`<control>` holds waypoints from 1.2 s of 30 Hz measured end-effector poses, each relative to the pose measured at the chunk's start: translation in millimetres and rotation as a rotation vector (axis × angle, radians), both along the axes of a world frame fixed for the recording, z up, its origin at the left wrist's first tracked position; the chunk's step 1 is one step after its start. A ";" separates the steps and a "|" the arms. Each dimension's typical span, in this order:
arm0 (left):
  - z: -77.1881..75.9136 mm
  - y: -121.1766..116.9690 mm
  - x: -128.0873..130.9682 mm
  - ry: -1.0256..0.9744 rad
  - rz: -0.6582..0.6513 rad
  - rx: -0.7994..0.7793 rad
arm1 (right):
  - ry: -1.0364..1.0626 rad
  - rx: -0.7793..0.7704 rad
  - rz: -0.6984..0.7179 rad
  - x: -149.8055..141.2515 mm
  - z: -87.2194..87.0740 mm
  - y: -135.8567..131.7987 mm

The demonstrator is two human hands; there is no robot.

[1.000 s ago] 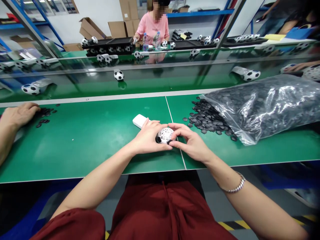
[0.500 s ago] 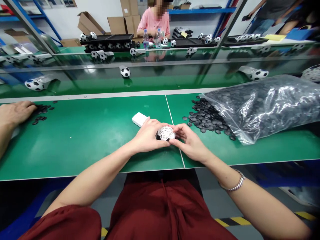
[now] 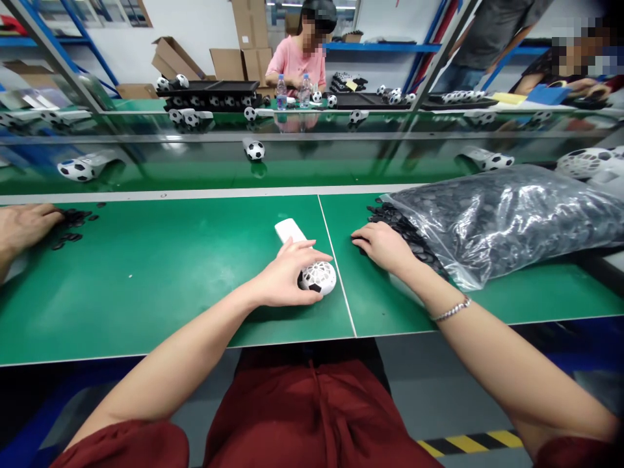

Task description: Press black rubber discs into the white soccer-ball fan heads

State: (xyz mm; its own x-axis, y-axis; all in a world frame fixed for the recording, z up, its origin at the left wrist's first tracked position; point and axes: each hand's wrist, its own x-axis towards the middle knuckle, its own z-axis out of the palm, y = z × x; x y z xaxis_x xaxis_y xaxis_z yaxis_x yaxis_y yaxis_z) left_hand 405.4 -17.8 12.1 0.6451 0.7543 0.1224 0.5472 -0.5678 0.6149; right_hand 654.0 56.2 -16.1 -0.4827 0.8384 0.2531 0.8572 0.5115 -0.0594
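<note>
My left hand (image 3: 287,273) is wrapped round a white handheld device (image 3: 319,276) with a football-patterned round head. The head has an open lattice, with black patches near my thumb and palm. Its white handle (image 3: 288,229) sticks out beyond my fingers, over the green table. To the right, my right hand (image 3: 385,247) reaches to the edge of a pile of small black pieces (image 3: 397,218). Its thumb and forefinger are pinched together at a black piece (image 3: 359,239), partly hidden by the fingers.
A clear plastic bag (image 3: 517,214) full of black pieces lies on the right. At the far left, another person's hand (image 3: 29,227) touches a smaller black pile (image 3: 73,224). Football-headed devices (image 3: 255,151) stand on the strip beyond the table, with a person (image 3: 297,62) behind.
My right hand has left the device and moved right to the black pile. My left hand still holds the device, now turned, with its handle pointing more away from me.
</note>
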 end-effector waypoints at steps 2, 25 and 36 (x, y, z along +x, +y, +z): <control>-1.6 -1.0 -0.3 -0.006 -0.005 0.015 | -0.033 -0.031 -0.007 -4.2 2.9 1.4; -8.0 -0.3 3.9 -0.149 0.037 -0.099 | 0.213 -0.292 -0.168 18.2 5.5 -0.7; -9.5 4.5 -0.4 -0.137 -0.020 -0.054 | 0.278 -0.357 -0.155 9.8 12.1 -1.8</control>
